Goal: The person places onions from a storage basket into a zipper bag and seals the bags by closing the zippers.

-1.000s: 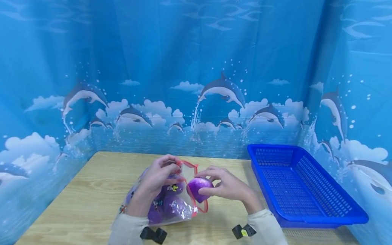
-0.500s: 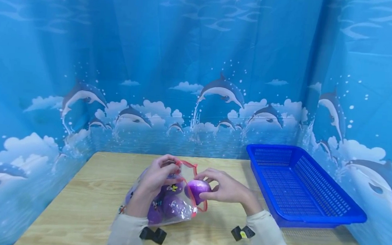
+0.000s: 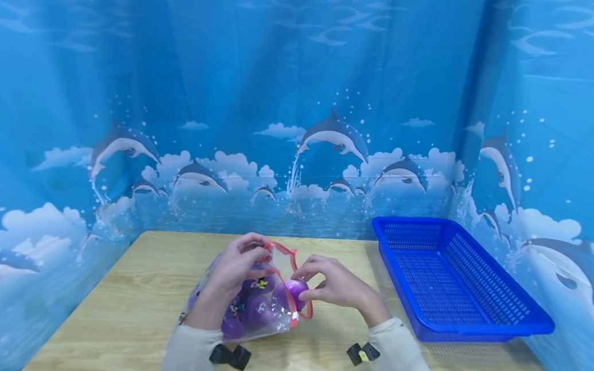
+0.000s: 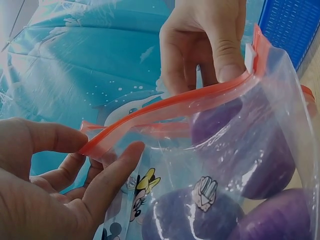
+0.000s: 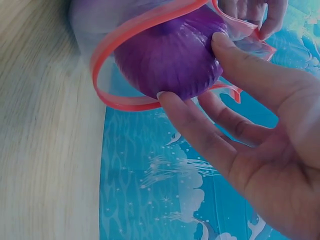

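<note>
My left hand pinches the red-edged mouth of a clear zip bag, thumb on one side of the rim and fingers on the other. Cartoon figures are printed on the plastic. Between the thumb and fingertips of my right hand is a purple onion, ridged and shiny. In the right wrist view it sits inside the loop of the red rim, its far side behind the plastic. Several more purple onions lie deeper in the bag, which rests on the table.
A blue perforated plastic basket stands on the right of the wooden table. Blue curtains printed with dolphins enclose the back and sides. A small black device is strapped at each sleeve cuff.
My right hand has moved left with the onion, from just outside the bag's mouth to within the red rim. The left hand keeps its hold on the edge.
</note>
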Tool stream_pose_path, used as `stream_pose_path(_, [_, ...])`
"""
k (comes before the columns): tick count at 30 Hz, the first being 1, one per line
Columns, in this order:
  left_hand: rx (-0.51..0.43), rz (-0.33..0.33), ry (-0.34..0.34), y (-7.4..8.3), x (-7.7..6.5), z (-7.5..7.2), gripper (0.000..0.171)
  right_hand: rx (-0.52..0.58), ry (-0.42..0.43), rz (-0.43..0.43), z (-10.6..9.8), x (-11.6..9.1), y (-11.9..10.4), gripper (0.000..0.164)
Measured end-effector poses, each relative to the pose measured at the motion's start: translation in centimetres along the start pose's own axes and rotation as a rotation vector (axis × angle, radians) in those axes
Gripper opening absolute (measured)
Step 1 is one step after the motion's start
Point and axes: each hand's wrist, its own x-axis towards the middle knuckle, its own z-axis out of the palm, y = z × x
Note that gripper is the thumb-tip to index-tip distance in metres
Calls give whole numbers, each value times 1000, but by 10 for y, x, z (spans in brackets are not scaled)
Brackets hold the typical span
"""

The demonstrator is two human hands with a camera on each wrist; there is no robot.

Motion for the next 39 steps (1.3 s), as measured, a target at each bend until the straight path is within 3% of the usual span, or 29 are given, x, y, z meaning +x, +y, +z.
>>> stream_pose_path(19, [-13, 14, -10, 7, -2, -11, 17, -10, -13, 11, -13, -7, -2, 34])
stream_pose_path(24, [-49, 21, -36, 11, -5, -13, 15, -29, 79, -54, -22, -12, -4, 26])
stream_pose_path(30, [-108, 24, -108, 15, -9, -13, 11, -18, 227, -155, -30, -16, -11, 35])
stream_pose_path(35, [-173, 14, -190, 18, -12, -11, 14, -61, 229, -189, -31, -9, -16, 43])
stream_pose_path(39, [-199, 17, -242, 21, -16, -11, 16, -67, 228, -228, -33, 0, -21, 37])
